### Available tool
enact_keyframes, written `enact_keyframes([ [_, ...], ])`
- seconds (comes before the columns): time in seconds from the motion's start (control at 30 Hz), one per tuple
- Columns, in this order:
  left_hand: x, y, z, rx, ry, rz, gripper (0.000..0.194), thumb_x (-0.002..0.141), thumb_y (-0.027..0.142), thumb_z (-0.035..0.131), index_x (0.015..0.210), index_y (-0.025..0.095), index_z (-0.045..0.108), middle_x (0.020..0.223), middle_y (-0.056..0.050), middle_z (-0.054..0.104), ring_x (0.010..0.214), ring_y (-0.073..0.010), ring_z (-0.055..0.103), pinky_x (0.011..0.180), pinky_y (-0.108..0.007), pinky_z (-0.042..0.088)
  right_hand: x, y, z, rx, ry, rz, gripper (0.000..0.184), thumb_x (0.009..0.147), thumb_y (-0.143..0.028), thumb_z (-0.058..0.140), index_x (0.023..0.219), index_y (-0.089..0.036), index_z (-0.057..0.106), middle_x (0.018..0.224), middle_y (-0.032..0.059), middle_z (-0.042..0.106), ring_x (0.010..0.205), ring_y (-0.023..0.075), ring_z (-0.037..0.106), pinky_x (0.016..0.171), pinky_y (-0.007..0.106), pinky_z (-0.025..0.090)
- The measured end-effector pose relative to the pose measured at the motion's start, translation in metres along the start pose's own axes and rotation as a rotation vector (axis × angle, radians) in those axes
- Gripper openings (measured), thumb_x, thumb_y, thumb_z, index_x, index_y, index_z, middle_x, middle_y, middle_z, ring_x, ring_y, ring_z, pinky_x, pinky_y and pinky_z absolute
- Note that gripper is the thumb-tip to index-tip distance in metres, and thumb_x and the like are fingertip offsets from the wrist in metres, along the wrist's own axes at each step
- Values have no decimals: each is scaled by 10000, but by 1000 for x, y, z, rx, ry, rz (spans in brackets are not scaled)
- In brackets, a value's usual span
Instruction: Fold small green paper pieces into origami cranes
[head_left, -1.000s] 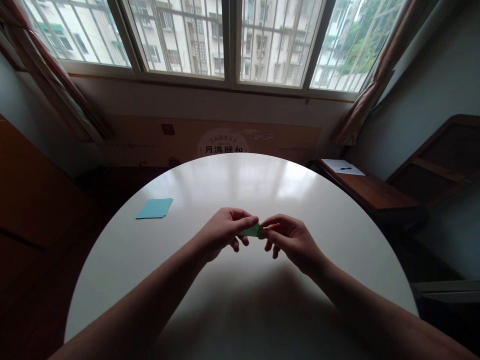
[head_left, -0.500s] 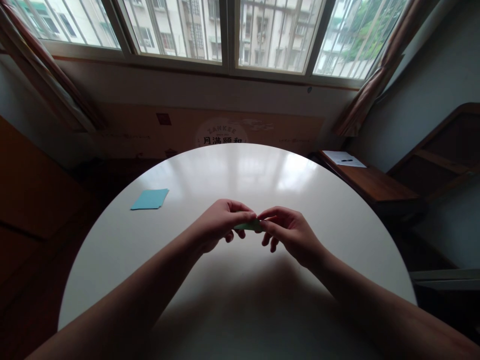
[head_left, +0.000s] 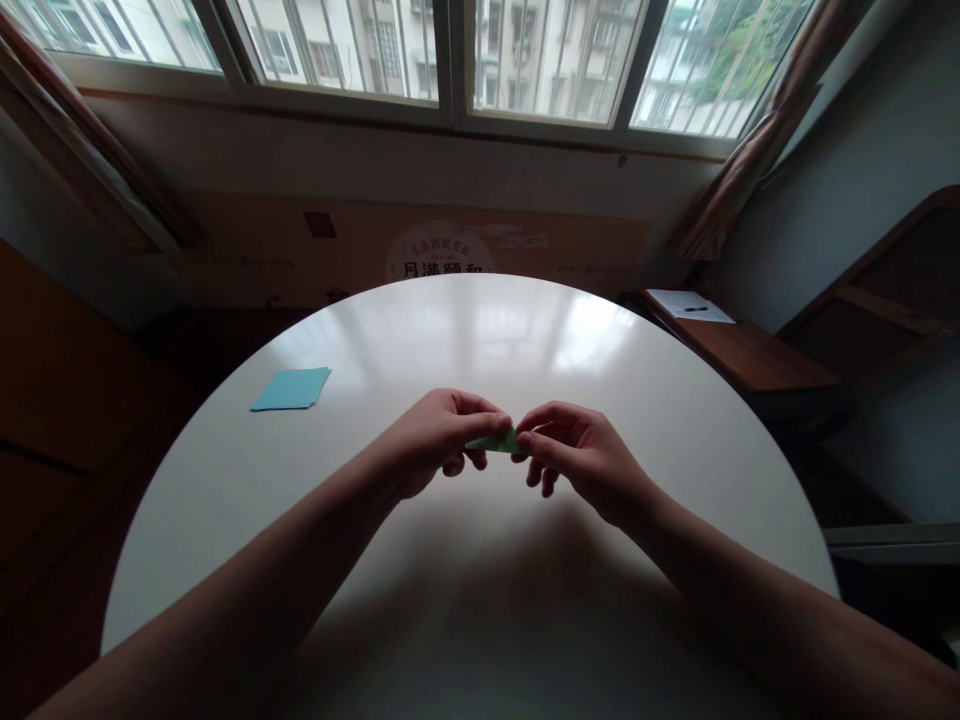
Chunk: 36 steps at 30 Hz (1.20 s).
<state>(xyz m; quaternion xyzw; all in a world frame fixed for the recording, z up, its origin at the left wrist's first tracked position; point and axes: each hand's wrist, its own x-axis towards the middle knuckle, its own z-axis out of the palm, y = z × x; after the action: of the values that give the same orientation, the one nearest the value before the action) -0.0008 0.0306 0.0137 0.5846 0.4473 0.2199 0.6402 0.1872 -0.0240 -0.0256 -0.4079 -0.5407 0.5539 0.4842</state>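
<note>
A small folded piece of green paper [head_left: 495,441] is held above the middle of the table between my two hands. My left hand [head_left: 454,430] pinches it from the left, thumb on top and the other fingers curled beneath. At its right end, the thumb and forefinger of my right hand [head_left: 566,445] close on the paper, while the lower fingers hang bent. Part of the paper is hidden behind the fingers, so its full shape does not show. A stack of light-blue square paper sheets [head_left: 291,389] lies on the table, left of my hands.
The round white table [head_left: 225,500] has a glossy top with window glare. Beyond its right edge stands a low wooden side table [head_left: 780,357] bearing a white sheet [head_left: 679,303] and a dark pen [head_left: 696,309]. A printed orange box [head_left: 247,230] is behind the table.
My left thumb has shifted slightly and more of the green paper shows between the hands. The whole view has tilted a little, moving the scene upward.
</note>
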Motion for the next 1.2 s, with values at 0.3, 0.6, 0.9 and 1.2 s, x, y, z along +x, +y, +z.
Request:
enact_keyframes([
  [0.3, -1, 3, 2, -14, -9, -9, 178, 751, 301, 733, 754, 124, 713, 619, -41, 640, 458, -73, 464, 373, -172, 221, -2, -1, 1, -5, 34, -38, 229, 796, -332, 780, 899, -148, 689, 720, 35, 711, 526, 142, 654, 418, 211, 502],
  [0.6, -3, 6, 0, 13, -51, -30, 167, 705, 287, 776, 742, 133, 724, 646, -33, 645, 472, -73, 461, 389, -190, 189, -1, 0, 0, -29, 50, -61, 201, 818, -320, 751, 915, -153, 693, 753, 42, 716, 552, 152, 666, 418, 217, 509],
  [0.9, 2, 1, -4, 173, -63, -9, 225, 729, 303, 731, 882, 138, 720, 738, -52, 691, 516, -88, 498, 400, -181, 256, 1, -1, -2, -76, -22, 52, 288, 797, -381, 760, 926, -148, 651, 739, 45, 711, 538, 153, 663, 395, 203, 478],
  [1.2, 12, -10, -9, 180, 65, 83, 428, 734, 323, 734, 1099, 130, 621, 720, -34, 657, 602, -145, 566, 450, -225, 396, 6, 0, -12, -243, -73, 84, 445, 854, -354, 687, 1263, -199, 603, 795, 52, 727, 584, 152, 669, 401, 183, 474],
])
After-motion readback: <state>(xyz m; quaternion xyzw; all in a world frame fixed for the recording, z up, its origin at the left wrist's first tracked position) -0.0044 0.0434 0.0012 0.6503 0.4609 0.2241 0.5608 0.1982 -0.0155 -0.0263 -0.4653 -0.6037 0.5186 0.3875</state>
